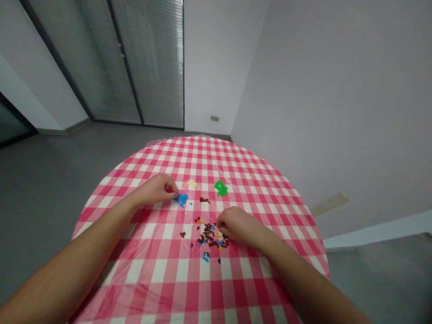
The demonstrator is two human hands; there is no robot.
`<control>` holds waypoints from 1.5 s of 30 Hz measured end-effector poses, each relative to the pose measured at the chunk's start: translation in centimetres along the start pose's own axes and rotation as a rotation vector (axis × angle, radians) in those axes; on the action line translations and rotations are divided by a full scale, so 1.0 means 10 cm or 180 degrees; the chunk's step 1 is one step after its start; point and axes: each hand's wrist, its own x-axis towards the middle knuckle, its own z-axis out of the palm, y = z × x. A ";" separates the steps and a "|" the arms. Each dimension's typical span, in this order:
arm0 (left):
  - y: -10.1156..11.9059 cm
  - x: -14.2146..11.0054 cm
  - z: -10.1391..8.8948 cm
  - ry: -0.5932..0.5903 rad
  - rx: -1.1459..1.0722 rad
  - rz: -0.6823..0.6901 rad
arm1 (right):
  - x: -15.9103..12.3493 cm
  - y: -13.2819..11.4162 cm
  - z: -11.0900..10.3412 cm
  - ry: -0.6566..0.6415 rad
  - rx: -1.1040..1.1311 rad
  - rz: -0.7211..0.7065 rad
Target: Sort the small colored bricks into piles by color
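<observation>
The left grip (155,190) hides its fingertips behind its knuckles, so whether a piece sits between them cannot be seen, and it covers one side of the blue pieces (181,200). The right grip (236,226) covers the edge of the dark brown pile (209,236), and anything beneath it is hidden. The pale yellow bits (191,183) and green pieces (221,188) are too small and blurred to make out singly. The picture's bottom edge cuts off the left forearm (64,265), the right forearm (313,283) and the near part of the tabletop (189,288).
</observation>
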 end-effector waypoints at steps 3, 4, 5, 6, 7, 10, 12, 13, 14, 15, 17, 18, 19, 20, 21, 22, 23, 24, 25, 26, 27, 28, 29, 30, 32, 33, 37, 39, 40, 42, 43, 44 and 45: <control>-0.01 0.00 0.00 -0.0197 0.0087 -0.0229 | 0.00 -0.03 -0.05 -0.0158 -0.0151 -0.0057; 0.00 0.00 0.00 -0.0250 0.0126 -0.0283 | 0.01 -0.03 -0.06 -0.0202 -0.0209 -0.0057; 0.00 0.00 -0.01 -0.0294 0.0153 -0.0314 | 0.02 -0.04 -0.07 -0.0239 -0.0273 -0.0053; 0.00 0.00 -0.01 -0.0339 0.0169 -0.0312 | 0.02 -0.04 -0.07 -0.0261 -0.0337 -0.0052; -0.01 0.00 -0.01 -0.0382 0.0181 -0.0277 | 0.03 -0.04 -0.07 -0.0274 -0.0394 -0.0053; -0.05 0.01 0.00 -0.0491 0.0211 -0.0074 | 0.07 -0.03 -0.03 -0.0276 -0.0472 -0.0096; -0.08 0.02 0.01 -0.0525 0.0199 0.0034 | 0.08 -0.01 -0.01 -0.0271 -0.0419 -0.0137; -0.09 0.02 0.01 -0.0525 0.0185 0.0064 | 0.07 0.00 -0.01 -0.0264 -0.0355 -0.0148; -0.10 0.02 0.01 -0.0520 0.0172 0.0088 | 0.07 0.02 -0.03 -0.0227 -0.0264 -0.0147; -0.09 0.02 0.01 -0.0505 0.0159 0.0115 | 0.06 0.03 -0.06 -0.0160 -0.0146 -0.0142; -0.07 0.01 0.00 -0.0440 0.0104 0.0154 | 0.08 0.05 -0.14 0.0090 0.0138 -0.0148; -0.04 0.00 -0.01 -0.0402 0.0035 0.0158 | 0.11 0.06 -0.18 0.0277 0.0293 -0.0161; -0.01 -0.01 -0.01 -0.0380 -0.0075 0.0150 | 0.17 0.05 -0.22 0.0483 0.0452 -0.0187; 0.02 -0.02 -0.02 -0.0372 -0.0222 0.0129 | 0.25 0.03 -0.25 0.0684 0.0595 -0.0216; 0.05 -0.03 -0.02 -0.0366 -0.0390 0.0093 | 0.35 0.00 -0.26 0.0875 0.0731 -0.0241; 0.07 -0.04 -0.02 -0.0357 -0.0551 0.0050 | 0.46 -0.05 -0.25 0.0971 0.0850 -0.0285; 0.08 -0.05 -0.03 -0.0331 -0.0684 0.0006 | 0.59 -0.10 -0.23 0.0980 0.0904 -0.0329; 0.08 -0.05 -0.02 -0.0286 -0.0770 -0.0036 | 0.71 -0.15 -0.20 0.0975 0.0929 -0.0367; 0.07 -0.05 -0.02 -0.0231 -0.0814 -0.0078 | 0.83 -0.20 -0.17 0.0953 0.0934 -0.0410; 0.06 -0.04 -0.02 -0.0180 -0.0832 -0.0116 | 0.93 -0.25 -0.14 0.0910 0.0942 -0.0479; 0.03 -0.04 -0.02 -0.0156 -0.0840 -0.0144 | 1.01 -0.28 -0.11 0.0873 0.0958 -0.0562; 0.01 -0.03 -0.02 -0.0157 -0.0846 -0.0163 | 1.06 -0.30 -0.09 0.0832 0.0956 -0.0631; -0.02 -0.02 -0.02 -0.0173 -0.0849 -0.0176 | 1.10 -0.31 -0.08 0.0788 0.0934 -0.0679; -0.05 -0.02 -0.02 -0.0204 -0.0846 -0.0186 | 1.11 -0.30 -0.08 0.0756 0.0892 -0.0684; -0.09 -0.02 -0.02 -0.0266 -0.0785 -0.0210 | 1.08 -0.25 -0.11 0.0750 0.0778 -0.0582; -0.10 -0.02 -0.02 -0.0287 -0.0710 -0.0237 | 1.05 -0.22 -0.14 0.0768 0.0737 -0.0496; -0.11 -0.03 -0.02 -0.0187 -0.0310 -0.0441 | 0.94 -0.13 -0.19 0.0777 0.0751 -0.0250; -0.09 -0.03 -0.01 -0.0110 -0.0201 -0.0512 | 0.93 -0.15 -0.16 0.0730 0.0823 -0.0257; -0.07 -0.03 -0.01 -0.0101 -0.0164 -0.0526 | 0.94 -0.17 -0.14 0.0730 0.0897 -0.0277; -0.03 -0.03 0.00 -0.0144 -0.0079 -0.0507 | 0.97 -0.21 -0.10 0.0733 0.1164 -0.0325; -0.02 -0.03 0.00 -0.0192 -0.0054 -0.0478 | 0.98 -0.22 -0.09 0.0710 0.1350 -0.0363; 0.00 -0.03 0.01 -0.0252 -0.0050 -0.0432 | 0.99 -0.23 -0.08 0.0674 0.1538 -0.0415; 0.01 -0.03 0.01 -0.0317 -0.0065 -0.0379 | 0.99 -0.22 -0.09 0.0634 0.1703 -0.0473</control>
